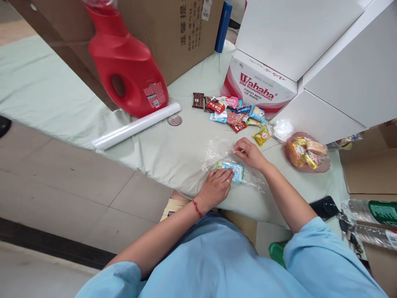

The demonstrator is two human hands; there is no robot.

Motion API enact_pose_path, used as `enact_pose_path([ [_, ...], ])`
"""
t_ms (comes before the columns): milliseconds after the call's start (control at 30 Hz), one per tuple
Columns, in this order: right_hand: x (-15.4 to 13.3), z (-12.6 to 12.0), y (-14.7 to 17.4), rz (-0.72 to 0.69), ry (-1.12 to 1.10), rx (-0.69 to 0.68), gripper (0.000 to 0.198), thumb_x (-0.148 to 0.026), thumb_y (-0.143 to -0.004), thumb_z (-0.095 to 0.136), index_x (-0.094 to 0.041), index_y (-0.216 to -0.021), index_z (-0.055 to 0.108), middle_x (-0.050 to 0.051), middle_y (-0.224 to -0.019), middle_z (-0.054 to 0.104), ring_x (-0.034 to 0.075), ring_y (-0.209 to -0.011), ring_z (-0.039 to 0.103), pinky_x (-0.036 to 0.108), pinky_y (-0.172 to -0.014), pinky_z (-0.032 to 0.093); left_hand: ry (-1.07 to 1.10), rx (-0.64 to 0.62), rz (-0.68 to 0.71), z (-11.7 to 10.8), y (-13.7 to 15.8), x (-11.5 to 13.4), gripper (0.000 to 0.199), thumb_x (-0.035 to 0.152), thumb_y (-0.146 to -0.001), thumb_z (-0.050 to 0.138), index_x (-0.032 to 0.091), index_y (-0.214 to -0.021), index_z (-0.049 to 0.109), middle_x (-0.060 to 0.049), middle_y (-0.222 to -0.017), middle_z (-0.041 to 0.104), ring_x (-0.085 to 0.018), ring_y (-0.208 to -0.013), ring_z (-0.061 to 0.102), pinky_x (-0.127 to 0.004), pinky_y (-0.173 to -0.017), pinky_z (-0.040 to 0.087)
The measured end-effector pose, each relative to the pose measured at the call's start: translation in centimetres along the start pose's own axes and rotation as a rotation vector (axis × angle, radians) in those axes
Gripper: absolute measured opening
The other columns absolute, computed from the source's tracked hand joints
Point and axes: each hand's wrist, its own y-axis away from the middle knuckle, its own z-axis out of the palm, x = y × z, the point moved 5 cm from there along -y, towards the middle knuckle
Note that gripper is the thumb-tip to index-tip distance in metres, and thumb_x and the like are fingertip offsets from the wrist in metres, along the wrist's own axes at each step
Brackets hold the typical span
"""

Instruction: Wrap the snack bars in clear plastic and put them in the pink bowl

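Note:
A blue and green snack packet [234, 171] lies on a crinkled piece of clear plastic film [254, 180] near the front edge of the table. My left hand [218, 184] rests flat over the packet's near left part, fingers stretched out and together. Just above the packet, my right hand [249, 153] pinches the far side of the film between thumb and fingers. Part of the packet is hidden beneath my left fingers. Beyond my hands sits a pile of small wrapped snacks [236, 117], with a yellow packet [262, 136] at its near edge.
Left of my hands lie a white plastic roll [136, 126] and a round metal disc [174, 120]. A red detergent jug [130, 66] stands behind them. At right are a crumpled white plastic bundle [283, 130], a pink bowl of snacks [322, 164], a black phone [325, 207] and bottles [359, 210].

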Motion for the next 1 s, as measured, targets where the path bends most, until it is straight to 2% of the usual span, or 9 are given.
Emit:
enact_pose_path([
  [100,-2.6,0.4,2.8,-0.079,0.208,-0.036,0.024,-0.034,-0.107,0.05,-0.019,-0.102,0.069,0.009,-0.106,0.067,0.018,-0.085,0.063,0.029,-0.075,0.046,-0.012,0.002,-0.01,0.1,0.0,0.1,0.042,0.019,-0.104,0.05,0.022,-0.144,0.064,-0.01,-0.147,0.068,-0.025,-0.13,0.063,-0.044,-0.099,0.046],
  [267,-4.4,4.2,7.8,-0.107,0.477,-0.144,0.025,-0.024,-0.108,0.048,-0.023,-0.103,0.072,0.006,-0.101,0.071,0.018,-0.082,0.062,0.028,-0.066,0.038,-0.009,0.005,-0.027,0.0,0.2,0.2,0.038,0.016,-0.103,0.051,0.02,-0.135,0.07,-0.011,-0.133,0.075,-0.026,-0.128,0.065,-0.045,-0.102,0.048],
  [367,-4.2,6.1,9.5,-0.034,0.49,-0.08,0.028,-0.025,-0.109,0.045,-0.026,-0.115,0.073,0.006,-0.11,0.073,0.02,-0.089,0.064,0.028,-0.069,0.041,0.02,0.025,-0.008,-0.3,0.7,0.1,0.039,0.015,-0.102,0.05,0.019,-0.135,0.07,-0.011,-0.136,0.074,-0.025,-0.132,0.063,-0.046,-0.109,0.048],
  [467,-4.0,7.5,10.1,0.047,0.435,0.002,0.032,-0.028,-0.11,0.045,-0.028,-0.126,0.073,0.007,-0.107,0.074,0.022,-0.092,0.066,0.03,-0.073,0.045,0.056,0.05,0.022,-0.7,1.3,-0.1,0.04,0.014,-0.101,0.05,0.018,-0.136,0.07,-0.011,-0.14,0.072,-0.024,-0.134,0.062,-0.046,-0.117,0.044],
  [533,-4.0,8.3,10.2,0.072,0.416,0.041,0.034,-0.028,-0.11,0.044,-0.028,-0.126,0.074,0.008,-0.099,0.073,0.023,-0.09,0.066,0.031,-0.074,0.047,0.058,0.063,0.011,-0.9,1.6,-0.3,0.038,0.015,-0.101,0.051,0.02,-0.132,0.073,-0.01,-0.14,0.072,-0.025,-0.134,0.062,-0.046,-0.115,0.046],
  [633,-4.5,9.1,10.3,0.078,0.398,0.09,0.036,-0.027,-0.111,0.042,-0.025,-0.126,0.075,0.009,-0.095,0.071,0.023,-0.088,0.066,0.032,-0.074,0.05,-0.014,0.074,-0.074,-1.1,1.9,-0.6,0.034,0.019,-0.1,0.054,0.024,-0.125,0.077,-0.007,-0.141,0.073,-0.029,-0.128,0.063,-0.048,-0.101,0.049],
  [767,-5.4,7.1,10.7,0.038,0.268,0.2,0.035,-0.026,-0.11,0.043,-0.026,-0.129,0.073,0.01,-0.102,0.072,0.023,-0.095,0.067,0.034,-0.083,0.055,-0.101,0.043,-0.105,-1.1,1.7,-0.3,0.036,0.02,-0.1,0.057,0.028,-0.129,0.075,-0.006,-0.14,0.073,-0.028,-0.117,0.065,-0.046,-0.09,0.047],
  [900,-4.7,1.4,9.9,0.04,0.245,0.405,0.04,-0.034,-0.108,0.05,-0.023,-0.143,0.064,0.014,-0.125,0.07,0.03,-0.119,0.061,0.047,-0.107,0.049,-0.128,0.027,-0.072,-0.9,1.4,-0.1,0.041,0.019,-0.1,0.056,0.028,-0.137,0.071,-0.005,-0.144,0.071,-0.027,-0.113,0.065,-0.044,-0.088,0.046],
  [1000,-2.3,-1.4,7.4,0.064,0.239,0.343,0.075,-0.052,-0.096,0.069,-0.02,-0.16,0.047,0.018,-0.146,0.06,0.037,-0.143,0.044,0.058,-0.121,0.036,-0.144,0.008,-0.065,-0.6,1.4,-0.2,0.043,0.019,-0.1,0.055,0.028,-0.139,0.07,-0.006,-0.146,0.069,-0.027,-0.112,0.065,-0.044,-0.086,0.046],
])
